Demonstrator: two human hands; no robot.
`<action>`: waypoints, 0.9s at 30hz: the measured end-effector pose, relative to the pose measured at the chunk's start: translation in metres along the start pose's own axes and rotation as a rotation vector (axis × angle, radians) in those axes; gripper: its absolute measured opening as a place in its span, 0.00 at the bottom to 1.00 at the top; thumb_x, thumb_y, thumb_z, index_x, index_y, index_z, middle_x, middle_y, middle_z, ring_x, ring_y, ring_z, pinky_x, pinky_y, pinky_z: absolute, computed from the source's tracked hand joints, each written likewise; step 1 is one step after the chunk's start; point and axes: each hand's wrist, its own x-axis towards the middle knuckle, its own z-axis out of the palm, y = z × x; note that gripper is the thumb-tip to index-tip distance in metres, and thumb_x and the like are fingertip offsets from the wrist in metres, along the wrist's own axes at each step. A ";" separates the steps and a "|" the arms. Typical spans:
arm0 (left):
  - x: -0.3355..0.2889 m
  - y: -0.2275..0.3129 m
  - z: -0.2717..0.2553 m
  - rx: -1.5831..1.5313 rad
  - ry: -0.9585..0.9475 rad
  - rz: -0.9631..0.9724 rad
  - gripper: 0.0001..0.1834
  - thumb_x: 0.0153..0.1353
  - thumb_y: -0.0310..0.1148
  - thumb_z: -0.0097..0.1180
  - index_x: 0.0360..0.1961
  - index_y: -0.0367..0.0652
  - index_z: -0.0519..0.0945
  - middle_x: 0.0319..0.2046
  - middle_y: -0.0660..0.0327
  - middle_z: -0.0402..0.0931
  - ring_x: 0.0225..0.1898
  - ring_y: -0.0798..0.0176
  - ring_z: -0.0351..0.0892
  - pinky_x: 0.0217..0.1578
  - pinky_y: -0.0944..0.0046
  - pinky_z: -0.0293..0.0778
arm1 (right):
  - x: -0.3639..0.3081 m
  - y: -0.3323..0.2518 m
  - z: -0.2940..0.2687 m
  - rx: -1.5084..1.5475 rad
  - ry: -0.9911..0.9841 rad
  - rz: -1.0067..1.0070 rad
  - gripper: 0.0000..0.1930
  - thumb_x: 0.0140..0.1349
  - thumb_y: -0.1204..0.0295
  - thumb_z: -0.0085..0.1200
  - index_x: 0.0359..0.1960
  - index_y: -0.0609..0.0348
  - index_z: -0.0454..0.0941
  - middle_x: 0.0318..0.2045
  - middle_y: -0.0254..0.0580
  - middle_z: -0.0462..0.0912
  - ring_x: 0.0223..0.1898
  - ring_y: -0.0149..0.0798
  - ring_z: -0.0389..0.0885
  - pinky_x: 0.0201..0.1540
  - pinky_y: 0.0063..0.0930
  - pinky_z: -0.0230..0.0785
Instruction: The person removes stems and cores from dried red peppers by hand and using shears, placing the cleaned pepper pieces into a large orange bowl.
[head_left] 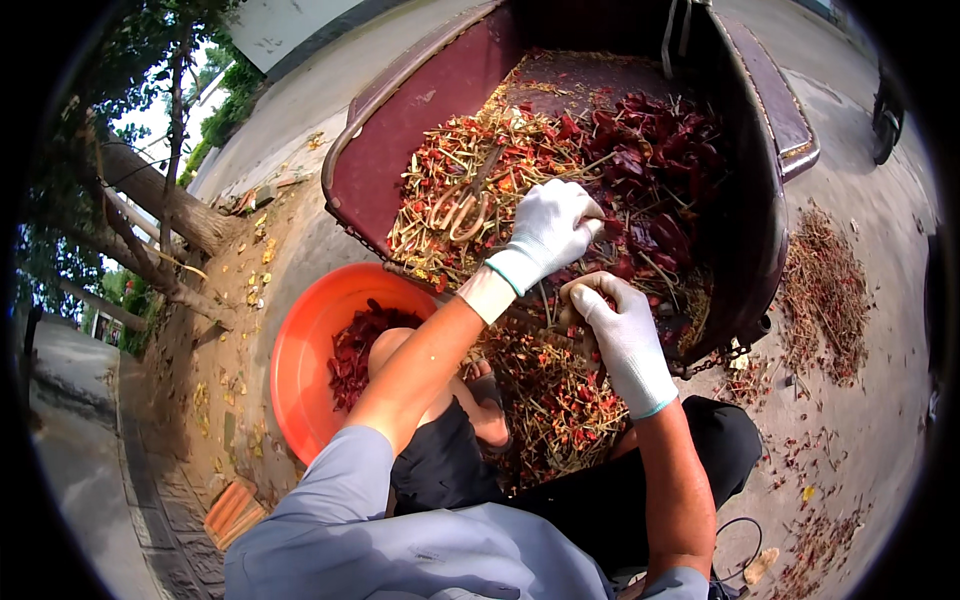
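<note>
My left hand (557,228), in a white knit glove, is closed above the debris near the cart's open end. My right hand (622,325), also gloved, curls its fingers just nearer to me and to the right. Whatever either pinches is too small to make out. Under them, a maroon cart bed (425,120) holds dark red dried chili peppers (665,155) on the right and pale stems with red scraps (450,165) on the left. A small claw rake (465,212) lies on those stems, left of my left hand.
An orange tub (300,350) with dried chilies stands at my left knee. A stem heap (555,400) lies between my feet, below the cart's edge. More stems (825,295) are scattered on the concrete at right. Bricks (233,512) and a tree trunk (165,195) are left.
</note>
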 end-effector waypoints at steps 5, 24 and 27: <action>-0.026 0.017 -0.039 -0.351 0.129 -0.040 0.07 0.50 0.26 0.67 0.32 0.40 0.84 0.29 0.60 0.81 0.33 0.60 0.80 0.36 0.63 0.77 | 0.004 0.000 -0.001 0.149 0.267 -0.035 0.18 0.70 0.64 0.54 0.55 0.61 0.76 0.25 0.33 0.78 0.13 0.22 0.68 0.13 0.18 0.59; -0.053 0.031 -0.066 -1.187 -0.137 -0.471 0.13 0.64 0.26 0.60 0.48 0.35 0.82 0.40 0.61 0.83 0.42 0.72 0.79 0.46 0.69 0.76 | 0.002 0.011 -0.011 0.145 0.213 -0.088 0.10 0.69 0.65 0.55 0.41 0.59 0.76 0.20 0.29 0.72 0.13 0.22 0.67 0.15 0.20 0.57; -0.051 0.034 -0.061 -1.044 -0.202 -0.335 0.12 0.63 0.24 0.61 0.48 0.35 0.82 0.40 0.61 0.83 0.43 0.72 0.80 0.46 0.69 0.76 | 0.003 0.011 -0.012 0.044 0.133 -0.078 0.09 0.68 0.68 0.54 0.42 0.61 0.76 0.21 0.30 0.73 0.13 0.23 0.67 0.15 0.21 0.58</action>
